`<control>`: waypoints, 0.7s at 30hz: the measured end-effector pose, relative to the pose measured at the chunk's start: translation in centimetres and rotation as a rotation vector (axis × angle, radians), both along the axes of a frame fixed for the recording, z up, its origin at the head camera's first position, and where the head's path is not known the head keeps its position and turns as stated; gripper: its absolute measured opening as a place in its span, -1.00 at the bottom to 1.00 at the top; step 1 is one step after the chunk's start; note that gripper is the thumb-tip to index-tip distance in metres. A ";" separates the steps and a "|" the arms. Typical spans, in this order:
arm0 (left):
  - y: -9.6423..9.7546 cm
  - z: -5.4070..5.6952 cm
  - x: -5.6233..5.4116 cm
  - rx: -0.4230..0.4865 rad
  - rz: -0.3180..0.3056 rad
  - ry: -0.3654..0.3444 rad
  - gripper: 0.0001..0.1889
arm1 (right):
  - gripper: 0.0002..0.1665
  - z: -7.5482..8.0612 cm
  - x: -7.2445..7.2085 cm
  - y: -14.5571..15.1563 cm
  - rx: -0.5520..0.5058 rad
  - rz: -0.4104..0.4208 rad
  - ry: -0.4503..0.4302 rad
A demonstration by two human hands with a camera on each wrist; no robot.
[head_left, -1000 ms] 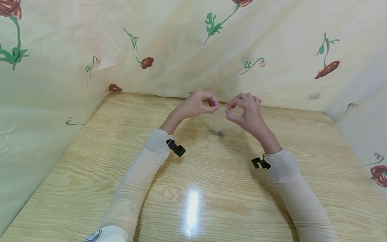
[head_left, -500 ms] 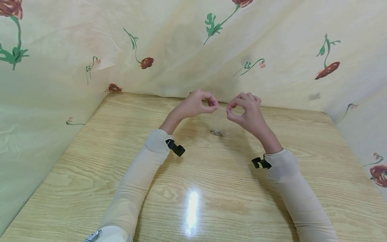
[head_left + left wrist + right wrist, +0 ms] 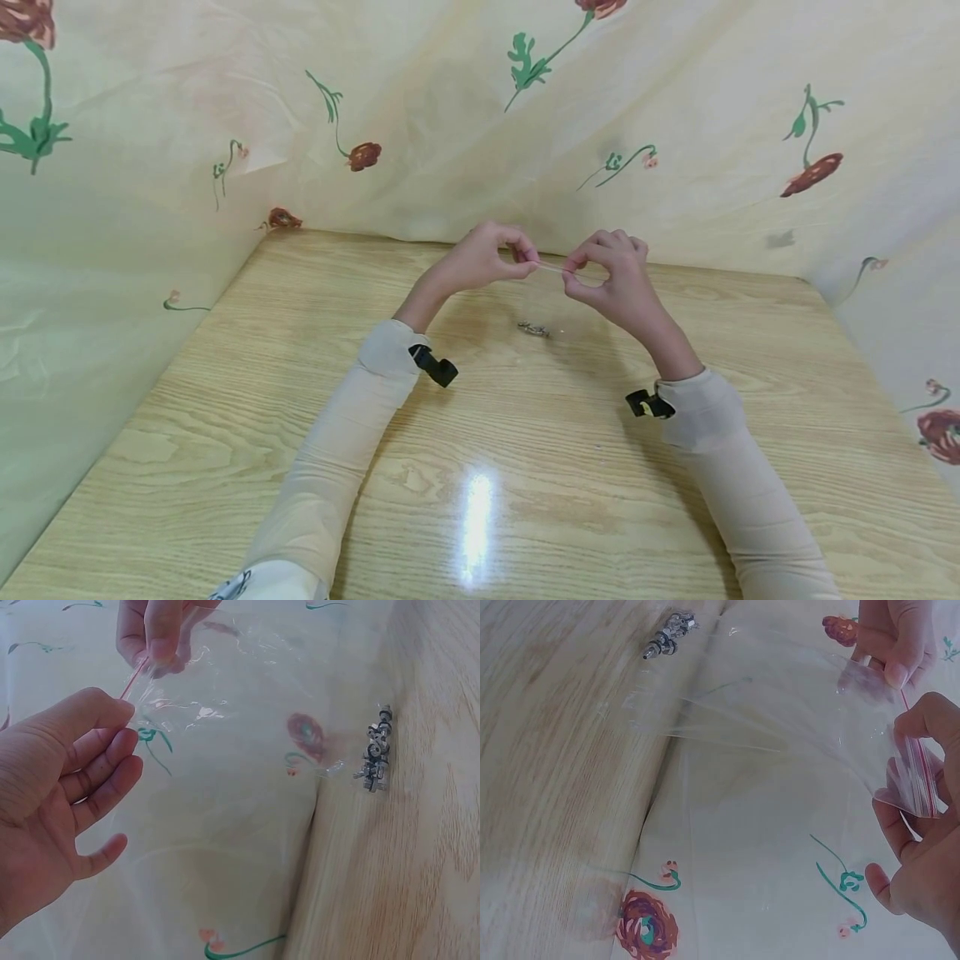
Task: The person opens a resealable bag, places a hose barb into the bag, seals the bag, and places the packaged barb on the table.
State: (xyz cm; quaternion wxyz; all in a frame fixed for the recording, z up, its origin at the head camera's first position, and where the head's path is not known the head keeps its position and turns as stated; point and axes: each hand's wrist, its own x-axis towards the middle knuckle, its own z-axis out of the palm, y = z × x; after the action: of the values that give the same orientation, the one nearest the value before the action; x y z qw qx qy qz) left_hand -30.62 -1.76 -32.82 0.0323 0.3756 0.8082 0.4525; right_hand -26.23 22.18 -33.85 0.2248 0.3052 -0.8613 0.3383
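A clear zip-lock bag (image 3: 795,697) hangs between the two hands, its mouth edge marked by a red line. My left hand (image 3: 482,258) pinches one end of that edge between thumb and fingers. At the other end, my right hand (image 3: 618,282) pinches the same edge, a short gap away. Small silvery metal parts with dark rings (image 3: 375,754) lie bunched at the bottom of the bag; their exact kind is too small to tell. In the head view the bag is nearly invisible, and the metal parts (image 3: 534,330) show below the hands.
Beneath the hands is a wood-grain table (image 3: 480,417) with a bright light reflection. A pale flowered sheet (image 3: 435,108) covers the back and sides. Black wrist straps (image 3: 435,365) sit on both light sleeves.
My left hand has shifted slightly left, so the stretch of bag edge between the hands is a little longer. The metal parts have drifted slightly left. My right hand has barely moved.
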 end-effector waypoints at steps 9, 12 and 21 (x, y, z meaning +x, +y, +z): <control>-0.3 0.2 0.0 0.011 -0.004 0.011 -0.91 | -0.91 0.1 0.0 0.0 0.006 -0.002 0.004; -0.3 0.3 0.0 0.010 -0.003 0.006 -0.92 | -0.91 0.2 0.0 0.0 0.009 -0.005 0.002; -0.6 0.2 -0.2 0.019 -0.001 -0.005 -0.91 | -0.90 0.3 0.2 0.1 0.010 -0.008 -0.012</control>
State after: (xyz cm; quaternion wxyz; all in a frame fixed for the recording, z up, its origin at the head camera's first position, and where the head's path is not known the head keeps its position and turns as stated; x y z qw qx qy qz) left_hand -30.78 -2.31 -32.64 0.0309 0.3750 0.8037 0.4610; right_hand -26.07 22.27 -33.58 0.2194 0.3007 -0.8656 0.3349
